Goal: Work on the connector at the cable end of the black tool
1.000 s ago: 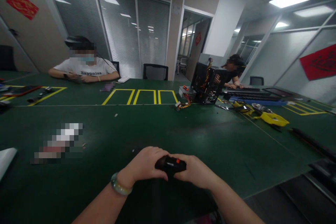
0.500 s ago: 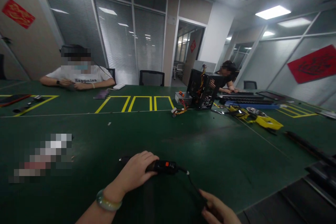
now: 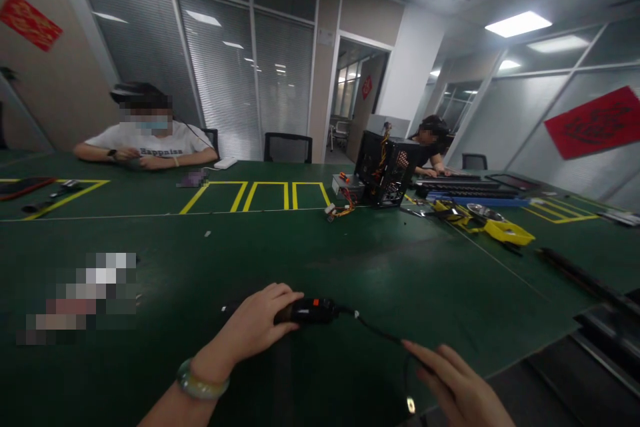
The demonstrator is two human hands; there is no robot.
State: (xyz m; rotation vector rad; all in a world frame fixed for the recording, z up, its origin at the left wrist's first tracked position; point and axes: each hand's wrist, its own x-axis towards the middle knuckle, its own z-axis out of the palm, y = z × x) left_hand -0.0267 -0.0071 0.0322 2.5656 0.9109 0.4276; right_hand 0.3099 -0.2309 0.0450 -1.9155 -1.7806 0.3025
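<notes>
My left hand (image 3: 257, 320) is wrapped around a black electric screwdriver (image 3: 313, 310) with an orange switch, lying level just above or on the green tabletop. Its narrow tip end pokes out to the left of my knuckles. From the right end runs a thin black power cord (image 3: 373, 330), which reaches the fingertips of my right hand (image 3: 455, 377). There the cord passes between long, fairly straight fingers and the thumb. Below those fingers dangles a loop of cord with a small shiny metal end (image 3: 411, 405). Part of the cord is hidden by my right hand.
A black computer case (image 3: 385, 170) and a power supply (image 3: 347, 185) with loose wires stand farther back. Yellow trays (image 3: 510, 233) and long dark bars (image 3: 585, 277) lie to the right. Two people sit across the green table (image 3: 280, 247). A blurred-out item lies at left.
My right hand has moved right and its fingers have straightened along the cord, which is drawn out farther. The shiny end now shows. My left hand keeps its grip on the screwdriver.
</notes>
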